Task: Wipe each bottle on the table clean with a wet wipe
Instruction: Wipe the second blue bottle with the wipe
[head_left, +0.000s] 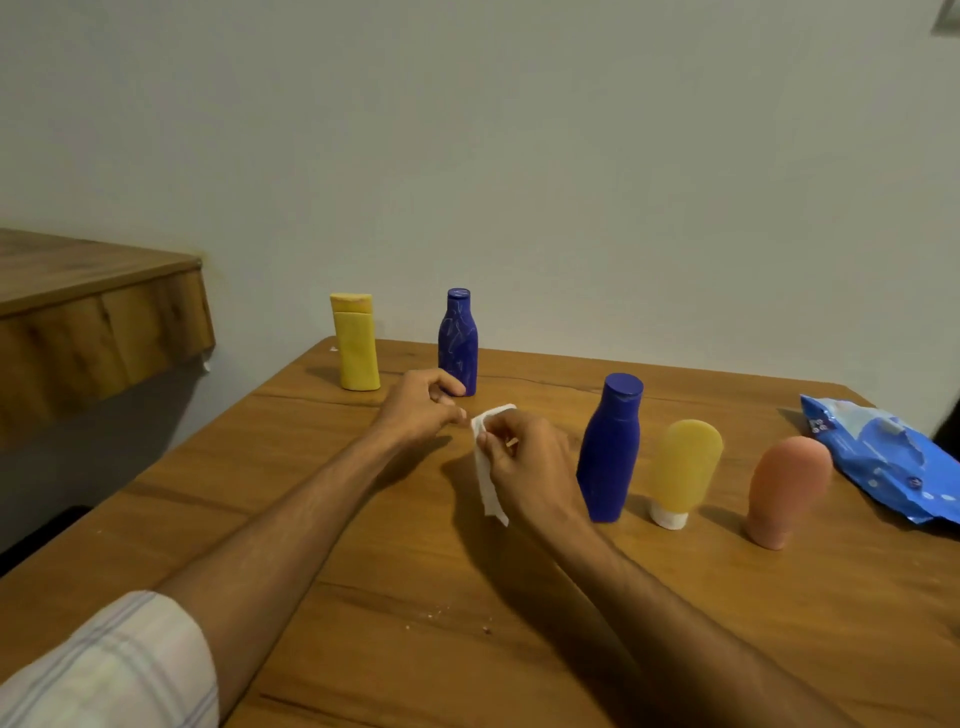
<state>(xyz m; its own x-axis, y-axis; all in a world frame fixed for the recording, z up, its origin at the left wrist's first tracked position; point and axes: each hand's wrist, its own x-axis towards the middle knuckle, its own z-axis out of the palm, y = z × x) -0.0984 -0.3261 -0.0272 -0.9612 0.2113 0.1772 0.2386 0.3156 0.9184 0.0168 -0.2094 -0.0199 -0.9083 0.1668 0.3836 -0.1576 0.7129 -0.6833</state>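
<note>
Wooden surface (363, 597) under a pale wall. The right hand (530, 467) pinches the wet wipe (488, 478), which hangs over the middle. The left hand (421, 410) is curled just beside its top edge; whether it touches, I cannot tell. Better to spread the wipe across the fingers first. Yellow bottle (358, 345) and marked blue bottle (458, 343) stand behind. Plain blue bottle (610, 452), yellow tube (683, 467) and pink tube (787, 488) stand to the right, with the wipes pack (883, 457) beyond.

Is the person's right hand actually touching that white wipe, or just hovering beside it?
Touching. The head view shows the right hand with its fingers curled round the upper part of the white wipe, whose lower end hangs free below the hand.
</note>
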